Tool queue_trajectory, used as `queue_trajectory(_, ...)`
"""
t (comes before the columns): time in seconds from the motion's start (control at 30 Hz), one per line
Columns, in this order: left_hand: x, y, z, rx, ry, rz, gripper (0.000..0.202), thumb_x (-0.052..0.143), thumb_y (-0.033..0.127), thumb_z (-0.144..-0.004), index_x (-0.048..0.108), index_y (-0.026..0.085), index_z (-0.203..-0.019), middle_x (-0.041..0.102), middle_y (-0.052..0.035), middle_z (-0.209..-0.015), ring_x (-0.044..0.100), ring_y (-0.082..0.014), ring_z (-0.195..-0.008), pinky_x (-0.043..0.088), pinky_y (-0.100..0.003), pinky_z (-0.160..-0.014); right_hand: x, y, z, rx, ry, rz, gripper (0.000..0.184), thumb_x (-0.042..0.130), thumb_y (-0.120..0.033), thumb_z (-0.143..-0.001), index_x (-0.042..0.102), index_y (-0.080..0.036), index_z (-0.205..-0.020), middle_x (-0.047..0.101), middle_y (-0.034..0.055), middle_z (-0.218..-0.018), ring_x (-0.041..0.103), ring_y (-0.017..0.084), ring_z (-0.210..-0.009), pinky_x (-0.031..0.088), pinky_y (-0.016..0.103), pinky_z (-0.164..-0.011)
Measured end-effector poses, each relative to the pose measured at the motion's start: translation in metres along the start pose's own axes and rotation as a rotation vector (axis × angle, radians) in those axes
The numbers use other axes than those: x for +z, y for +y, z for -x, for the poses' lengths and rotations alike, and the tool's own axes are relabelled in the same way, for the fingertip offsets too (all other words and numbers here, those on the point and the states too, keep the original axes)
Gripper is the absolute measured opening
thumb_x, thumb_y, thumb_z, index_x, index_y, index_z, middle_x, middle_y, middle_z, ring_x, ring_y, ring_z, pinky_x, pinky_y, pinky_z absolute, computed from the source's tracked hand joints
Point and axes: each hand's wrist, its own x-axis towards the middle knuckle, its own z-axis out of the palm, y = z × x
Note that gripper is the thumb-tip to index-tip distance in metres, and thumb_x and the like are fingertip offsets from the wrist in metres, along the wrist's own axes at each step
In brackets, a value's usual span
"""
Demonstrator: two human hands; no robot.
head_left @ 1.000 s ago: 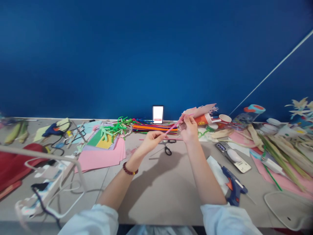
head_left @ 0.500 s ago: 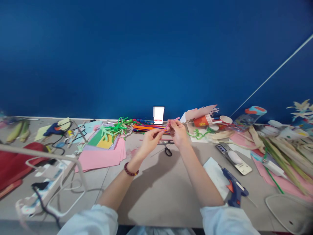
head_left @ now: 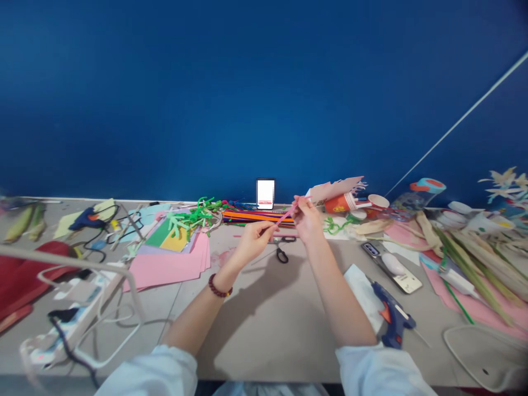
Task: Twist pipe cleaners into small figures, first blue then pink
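pipe cleaner (head_left: 285, 215) above scissors (head_left: 282, 253) | bundle (head_left: 251, 216) behind | paper stack (head_left: 173, 265) left | glue gun (head_left: 391, 322) right

There's the pink pipe cleaner (head_left: 287, 212): thin, fuzzy, approx. straight, tilted w/ upper end to the right, held above the table, lower end pinched by left hand (head_left: 252, 242), upper by right hand (head_left: 307, 223).

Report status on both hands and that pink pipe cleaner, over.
Left hand pinching pink pipe cleaner low end. Right hand pinching upper end, above table. Scissors lie beneath, untouched.
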Motion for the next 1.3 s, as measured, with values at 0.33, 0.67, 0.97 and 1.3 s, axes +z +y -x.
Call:
queue_trajectory(0.33,-0.015,-0.01,-0.009,-0.071,-0.107,0.012,0.028,0.052,0.036,-0.082,0.071,0.015,-0.08,0.063,-0.0013,-0.057,0.043,-0.0071,-0.041,0.033,-0.018,-0.041,-0.053,-0.051,-0.028,-0.209,0.185,-0.076,0.023,0.076,-0.029,-0.066,0.058,-0.019,-0.075,0.055,-0.0078,-0.059,0.047,0.003,-0.047,0.04,0.014,-0.044)
queue_trajectory(0.67,-0.041,-0.011,-0.02,-0.205,0.192,0.35,0.029,0.069,0.041,-0.071,0.065,0.013,-0.076,0.064,-0.0031,-0.06,0.054,-0.0082,-0.049,0.038,-0.018,-0.045,-0.068,-0.049,-0.035,-0.179,0.244,0.015,0.022,0.071,-0.031,-0.069,0.061,-0.019,-0.084,0.053,-0.0071,-0.059,0.047,0.005,-0.047,0.036,0.015,-0.042)
queue_trajectory(0.97,-0.044,-0.018,-0.028,-0.239,0.531,0.844,0.033,0.078,0.039,-0.061,0.055,0.017,-0.072,0.064,0.0025,-0.071,0.06,-0.0063,-0.064,0.04,-0.015,-0.051,-0.064,-0.032,-0.038,-0.086,0.132,0.087,0.029,0.071,-0.037,-0.07,0.061,-0.02,-0.091,0.054,-0.0081,-0.053,0.045,0.005,-0.04,0.038,0.016,-0.041)
queue_trajectory(1.3,-0.051,-0.013,-0.025,-0.117,0.508,0.792,0.028,0.075,0.038,-0.065,0.062,0.018,-0.08,0.065,-0.0005,-0.074,0.061,-0.0101,-0.069,0.042,-0.018,-0.053,-0.038,-0.006,-0.023,0.099,-0.194,0.261,0.027,0.073,-0.032,-0.066,0.068,-0.017,-0.088,0.063,-0.0027,-0.068,0.056,0.006,-0.052,0.046,0.018,-0.049)
